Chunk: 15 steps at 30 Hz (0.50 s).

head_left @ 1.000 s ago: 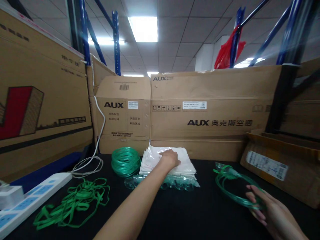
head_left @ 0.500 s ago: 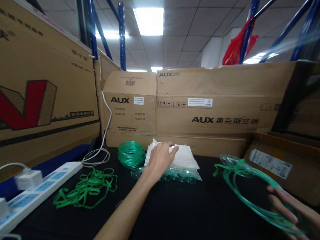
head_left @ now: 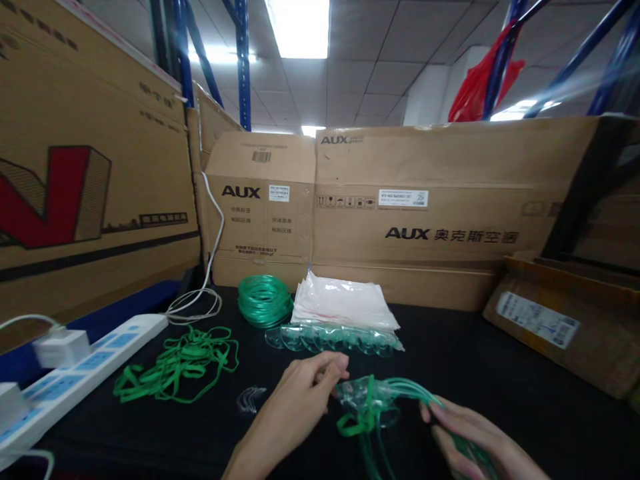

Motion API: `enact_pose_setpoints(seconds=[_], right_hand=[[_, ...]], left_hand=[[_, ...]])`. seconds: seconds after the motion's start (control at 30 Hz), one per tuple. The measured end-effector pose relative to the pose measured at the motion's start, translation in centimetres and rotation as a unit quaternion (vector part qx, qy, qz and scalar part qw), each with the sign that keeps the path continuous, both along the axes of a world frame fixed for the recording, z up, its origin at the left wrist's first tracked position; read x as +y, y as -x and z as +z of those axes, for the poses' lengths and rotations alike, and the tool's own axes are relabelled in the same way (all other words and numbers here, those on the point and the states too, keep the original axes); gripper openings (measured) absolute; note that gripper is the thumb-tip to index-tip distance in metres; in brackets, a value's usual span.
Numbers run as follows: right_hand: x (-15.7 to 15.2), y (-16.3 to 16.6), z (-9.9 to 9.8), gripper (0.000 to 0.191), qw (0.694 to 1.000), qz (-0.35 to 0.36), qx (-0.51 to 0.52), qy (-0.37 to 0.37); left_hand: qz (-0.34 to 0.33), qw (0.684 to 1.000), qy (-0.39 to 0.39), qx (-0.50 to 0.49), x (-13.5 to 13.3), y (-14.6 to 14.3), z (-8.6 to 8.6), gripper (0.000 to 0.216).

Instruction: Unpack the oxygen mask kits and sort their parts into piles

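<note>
My left hand (head_left: 300, 400) pinches the clear oxygen mask (head_left: 367, 395) with a green strap, low in the middle of the view. Green tubing (head_left: 400, 390) runs from the mask to my right hand (head_left: 470, 440), whose fingers curl around it. Behind the hands lies a row of nested clear masks (head_left: 333, 338) in front of a stack of clear plastic bags (head_left: 343, 303). A coil of green tubing (head_left: 264, 300) rests to the left of the bags.
A heap of green elastic straps (head_left: 175, 367) and small metal clips (head_left: 250, 399) lie on the black table (head_left: 500, 380). A white power strip (head_left: 75, 373) is at the left. Cardboard boxes (head_left: 425, 213) wall the back and sides.
My left hand left the stack of bags and came back toward me. My right hand brought the mask and tubing from the right to the middle, where both hands hold it.
</note>
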State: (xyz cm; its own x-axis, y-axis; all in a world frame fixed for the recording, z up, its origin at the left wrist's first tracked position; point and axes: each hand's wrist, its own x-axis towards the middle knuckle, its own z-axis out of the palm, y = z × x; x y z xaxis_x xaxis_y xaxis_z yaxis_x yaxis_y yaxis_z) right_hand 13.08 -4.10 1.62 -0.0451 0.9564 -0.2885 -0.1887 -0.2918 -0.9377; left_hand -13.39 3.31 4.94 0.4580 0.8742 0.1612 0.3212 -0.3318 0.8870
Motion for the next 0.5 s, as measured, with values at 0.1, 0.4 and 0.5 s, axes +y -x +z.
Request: enact_pose_setpoints(seconds=[0.1,0.4,0.5], right_hand=[[1.4,1.9,-0.6,0.055,0.998,0.048,-0.045,-0.007],[2.7,1.1,-0.1,0.026,0.768,-0.061,-0.509,-0.385],[3.1,1.6,-0.2,0.019,0.736,-0.001,-0.523,-0.430]], left_hand=[[-0.009,0.998,-0.038,0.056,-0.2,0.6,0.4,0.041],[-0.009,0.987,-0.042,0.153,0.1,1.1,-0.2,0.044],[-0.017,0.988,-0.047,0.145,0.3,0.8,-0.1,0.042]])
